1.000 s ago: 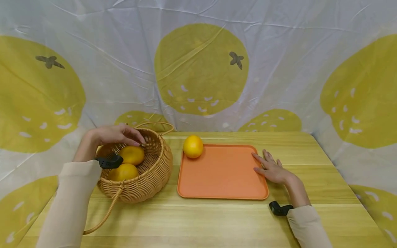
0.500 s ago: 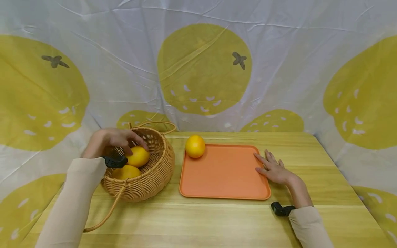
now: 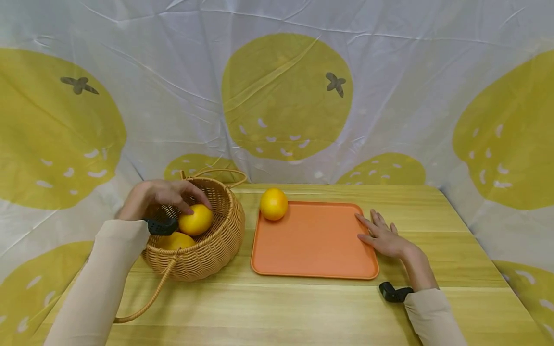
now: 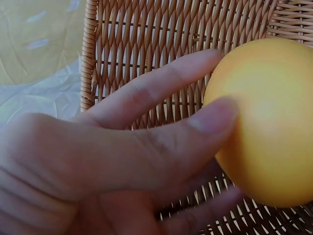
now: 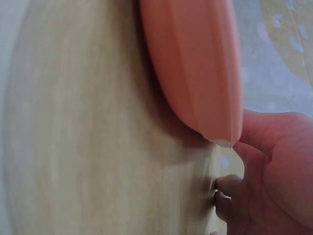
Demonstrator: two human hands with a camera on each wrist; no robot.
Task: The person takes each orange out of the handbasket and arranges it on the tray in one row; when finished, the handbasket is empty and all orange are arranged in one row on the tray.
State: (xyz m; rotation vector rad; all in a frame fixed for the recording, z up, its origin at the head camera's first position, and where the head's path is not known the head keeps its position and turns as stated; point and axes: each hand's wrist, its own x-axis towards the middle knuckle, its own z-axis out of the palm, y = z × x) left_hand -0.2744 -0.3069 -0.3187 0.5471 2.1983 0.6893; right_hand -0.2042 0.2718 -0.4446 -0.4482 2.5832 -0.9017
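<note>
Wicker basket (image 3: 203,240) at left entered by left hand (image 3: 162,194); upper orange (image 3: 196,219) now gripped by curled fingers (image 4: 161,88), only hovered over a second ago; second orange (image 3: 177,240) beneath. Third orange (image 3: 273,203) sat at far-left corner of tray (image 3: 313,240). Right hand (image 3: 383,235) laid flat, fingers spread, against tray's right edge

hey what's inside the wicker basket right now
Two oranges lie inside the wicker basket. The left hand grips the upper orange; the lower orange shows only partly behind the wrist camera. The basket floor beneath them is covered.
</note>
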